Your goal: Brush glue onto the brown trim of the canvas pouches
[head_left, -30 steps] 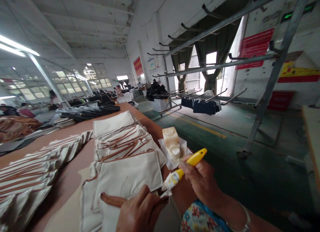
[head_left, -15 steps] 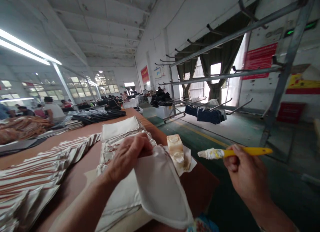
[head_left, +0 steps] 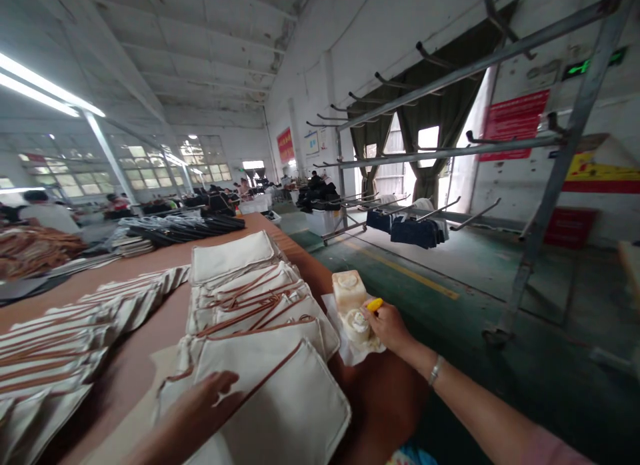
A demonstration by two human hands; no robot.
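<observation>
My right hand (head_left: 387,325) grips a brush by its yellow handle (head_left: 375,305). The brush's bristles are down at the mouth of a small cut-open plastic container (head_left: 357,325), where white paste shows. My left hand (head_left: 215,391) is over the nearest cream fabric piece (head_left: 295,398), its fingers loosely bent and apart, somewhat blurred. That piece has a brown-edged side and lies on a stack of similar cream pieces (head_left: 235,255) with brown straps (head_left: 260,305) across them.
A row of overlapping cream pieces (head_left: 75,338) lies left on the brown table (head_left: 150,318). Black items (head_left: 195,225) are piled at the back. A metal rack (head_left: 550,185) with prongs stands right, beyond the green floor (head_left: 415,285). People work far left.
My right hand has brought the brush left to the container. My left hand has let go of the lifted fabric piece, moving down and left; the piece now lies flat on the stack.
</observation>
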